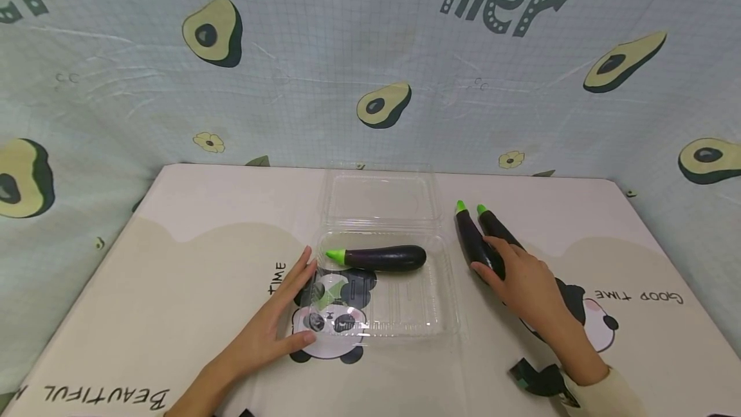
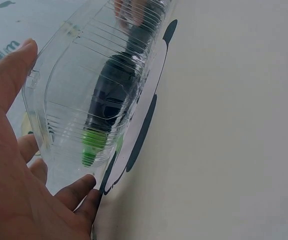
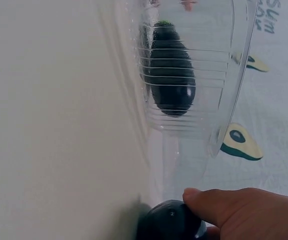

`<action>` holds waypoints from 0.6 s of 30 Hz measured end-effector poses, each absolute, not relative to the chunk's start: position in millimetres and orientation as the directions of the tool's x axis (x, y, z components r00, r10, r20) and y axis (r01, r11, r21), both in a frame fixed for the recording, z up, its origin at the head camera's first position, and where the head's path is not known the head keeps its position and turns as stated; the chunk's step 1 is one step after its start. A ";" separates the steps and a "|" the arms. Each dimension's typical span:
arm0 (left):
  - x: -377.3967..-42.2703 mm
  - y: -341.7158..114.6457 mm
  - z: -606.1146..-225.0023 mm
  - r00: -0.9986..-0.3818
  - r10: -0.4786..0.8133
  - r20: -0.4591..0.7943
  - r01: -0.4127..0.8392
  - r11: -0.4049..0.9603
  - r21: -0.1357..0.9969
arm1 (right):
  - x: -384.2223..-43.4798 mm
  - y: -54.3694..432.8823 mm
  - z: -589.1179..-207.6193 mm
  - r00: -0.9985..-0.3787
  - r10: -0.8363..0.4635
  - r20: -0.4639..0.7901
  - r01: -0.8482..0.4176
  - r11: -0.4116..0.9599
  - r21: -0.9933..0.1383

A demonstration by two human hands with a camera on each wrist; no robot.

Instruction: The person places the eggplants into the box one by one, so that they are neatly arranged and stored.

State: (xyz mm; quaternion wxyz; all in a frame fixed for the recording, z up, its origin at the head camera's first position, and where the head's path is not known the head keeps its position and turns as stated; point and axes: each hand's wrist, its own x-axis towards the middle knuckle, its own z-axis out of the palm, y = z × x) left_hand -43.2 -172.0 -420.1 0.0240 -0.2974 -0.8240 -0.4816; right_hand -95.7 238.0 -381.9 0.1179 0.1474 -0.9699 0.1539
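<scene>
Glossy, purple-black and plump, tapering to a bright green tip: one eggplant (image 1: 384,258) lying on its side in a clear ribbed box (image 1: 405,314) near the middle of the bench (image 1: 145,314). Green tip toward the bench's left edge, rounded end toward the right edge. Lid (image 1: 379,198) of the box folded back flat, reaching to the bench's far edge. Matching in look, two more to the right of the box, between it and the bench's right edge: nearer eggplant (image 1: 476,240) and outer eggplant (image 1: 498,224), side by side, tips toward the far edge and slightly apart, lower ends partly hidden.

Left hand (image 1: 272,333) released, fingers loosely spread along the box's left side, thumb by its near left corner; hard to tell whether firmly touching. Right hand (image 1: 523,282) grasping the nearer eggplant, thumb on its left side, fingers over the top.

By count: three eggplants, one box with one lid, two hands, two printed pandas on the bench, one (image 1: 332,349) partly under the box, the other (image 1: 599,327) beside the right forearm, toward the right edge.
</scene>
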 end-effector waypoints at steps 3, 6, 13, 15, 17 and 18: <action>-43.4 -172.0 -420.8 -0.821 0.467 0.329 0.517 0.362 0.776 | -96.0 238.5 -383.6 -0.918 -0.263 0.297 -0.342 0.905 -0.252; -43.9 -172.3 -421.6 -0.817 0.467 0.338 0.524 0.357 0.773 | -96.9 238.4 -384.7 -0.910 -0.270 0.314 -0.354 0.901 -0.252; -43.3 -171.9 -420.6 -0.819 0.469 0.331 0.517 0.353 0.780 | -95.0 239.0 -380.8 -0.911 -0.255 0.325 -0.347 0.898 -0.269; -43.1 -171.8 -420.1 -0.820 0.469 0.328 0.516 0.356 0.780 | -94.0 239.3 -377.5 -0.907 -0.247 0.341 -0.347 0.897 -0.274; -43.1 -171.9 -419.9 -0.820 0.469 0.328 0.516 0.357 0.778 | -93.9 240.0 -374.6 -0.899 -0.244 0.365 -0.355 0.893 -0.277; -43.3 -171.9 -419.8 -0.820 0.469 0.329 0.517 0.358 0.777 | -93.9 240.4 -373.2 -0.894 -0.243 0.376 -0.359 0.891 -0.277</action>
